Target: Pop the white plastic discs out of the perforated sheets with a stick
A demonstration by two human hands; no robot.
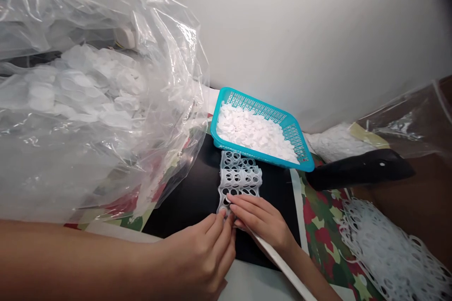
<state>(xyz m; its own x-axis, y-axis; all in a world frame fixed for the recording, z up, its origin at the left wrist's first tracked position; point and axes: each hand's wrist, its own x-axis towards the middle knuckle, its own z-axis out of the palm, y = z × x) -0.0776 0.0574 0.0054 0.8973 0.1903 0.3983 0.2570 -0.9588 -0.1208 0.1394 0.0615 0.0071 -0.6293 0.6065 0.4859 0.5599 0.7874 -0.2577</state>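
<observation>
A white plastic strip with rows of round holes (240, 178) lies in folds on a black board (190, 193). My left hand (208, 249) is closed at the strip's near end, thumb and fingers pinching its edge. My right hand (263, 221) lies over the same end, fingers together and fingertips pressed on the strip. A small white piece (227, 200) shows at the right fingertips; its exact shape is partly hidden. A narrow white band (282, 265) runs from under my right hand toward the bottom edge.
Just behind the strip stands a turquoise basket (307, 167) of small white pieces. A large clear bag (169, 80) with white translucent discs fills the left. At the right are a black handle-like object (360, 169) and a heap of perforated plastic scraps (395, 249) on camouflage-patterned cloth (321, 235).
</observation>
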